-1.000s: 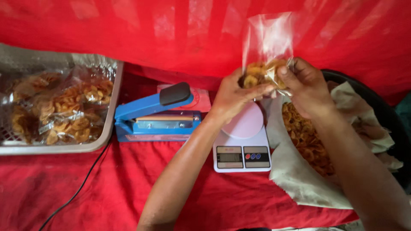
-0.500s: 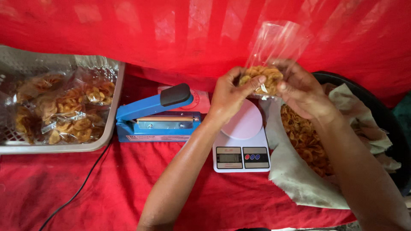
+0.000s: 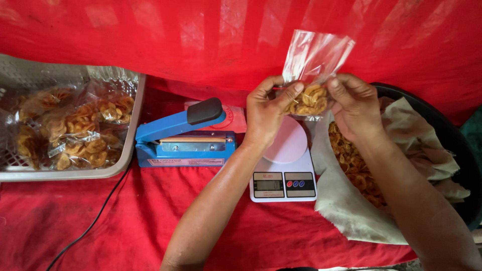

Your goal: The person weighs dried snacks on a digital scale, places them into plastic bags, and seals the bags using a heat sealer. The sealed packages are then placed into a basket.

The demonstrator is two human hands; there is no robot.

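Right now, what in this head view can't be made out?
- Scale: display too small to read; left hand covers part of the platter.
- Chips in the clear bag: both hands hide its sides.
- Basket: cut off by the left edge.
- Black tub: cloth lining hides its depth.

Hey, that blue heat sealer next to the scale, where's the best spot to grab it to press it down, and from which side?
Probably the black pad at the raised end of the blue heat sealer, taken from above. The arm stands tilted up toward the white scale, hinged at its far left end, so that padded tip is the free end. The left hand is nearest; both hands now hold the clear bag of chips.
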